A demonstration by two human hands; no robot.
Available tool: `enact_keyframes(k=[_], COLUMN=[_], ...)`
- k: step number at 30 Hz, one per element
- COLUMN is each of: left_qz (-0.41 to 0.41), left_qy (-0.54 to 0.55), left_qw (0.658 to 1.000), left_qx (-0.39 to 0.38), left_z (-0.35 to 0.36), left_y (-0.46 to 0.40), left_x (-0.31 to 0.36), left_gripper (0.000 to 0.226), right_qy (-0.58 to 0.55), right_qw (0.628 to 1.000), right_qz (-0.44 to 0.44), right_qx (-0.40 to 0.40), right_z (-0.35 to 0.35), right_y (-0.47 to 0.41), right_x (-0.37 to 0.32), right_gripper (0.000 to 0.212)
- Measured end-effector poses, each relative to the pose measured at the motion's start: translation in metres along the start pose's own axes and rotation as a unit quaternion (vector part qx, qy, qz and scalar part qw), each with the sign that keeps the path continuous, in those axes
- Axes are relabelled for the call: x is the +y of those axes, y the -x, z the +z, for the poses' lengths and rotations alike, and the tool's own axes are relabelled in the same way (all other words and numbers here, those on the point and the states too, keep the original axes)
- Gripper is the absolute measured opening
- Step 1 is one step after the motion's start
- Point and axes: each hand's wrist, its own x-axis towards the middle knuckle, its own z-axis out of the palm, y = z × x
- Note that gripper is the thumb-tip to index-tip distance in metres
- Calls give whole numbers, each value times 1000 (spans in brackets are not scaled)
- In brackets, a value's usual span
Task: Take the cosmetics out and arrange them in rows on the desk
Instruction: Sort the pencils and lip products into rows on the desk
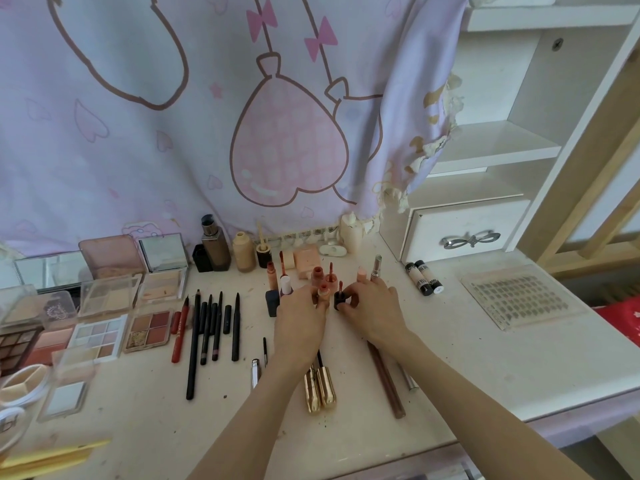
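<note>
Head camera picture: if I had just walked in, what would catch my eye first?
Probably the two hands at the middle of the desk: the left hand holds a small orange lip-gloss tube, the right hand pinches a dark wand cap. Behind them hangs a pale curtain with a big pink heart balloon. To the left lie a row of dark pencils and open eyeshadow palettes.

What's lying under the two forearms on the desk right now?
Under the left forearm lie two gold tubes side by side, their upper ends covered. Under the right wrist a brown pencil and a silver tube stick out; their tops are hidden.
</note>
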Motion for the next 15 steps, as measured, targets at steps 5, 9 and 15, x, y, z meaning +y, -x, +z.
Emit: enact_keyframes(k=[5,9,15], left_qz=[1,-6,54], left_qy=[-3,10,2], left_qw=[1000,1000,998], left_qx=[-4,0,24], left_z=[-1,-6,-12], left_y=[1,10,30], left_x=[2,6,18], left_gripper=[24,30,29], right_qy=[-17,-50,-154], right_qw=[1000,999,983], right_qz=[0,6,25], right_qx=[1,21,94], right_z=[-1,-6,-25], right_y=[0,6,32], right_x=[0,2,22], right_gripper=[31,34,18])
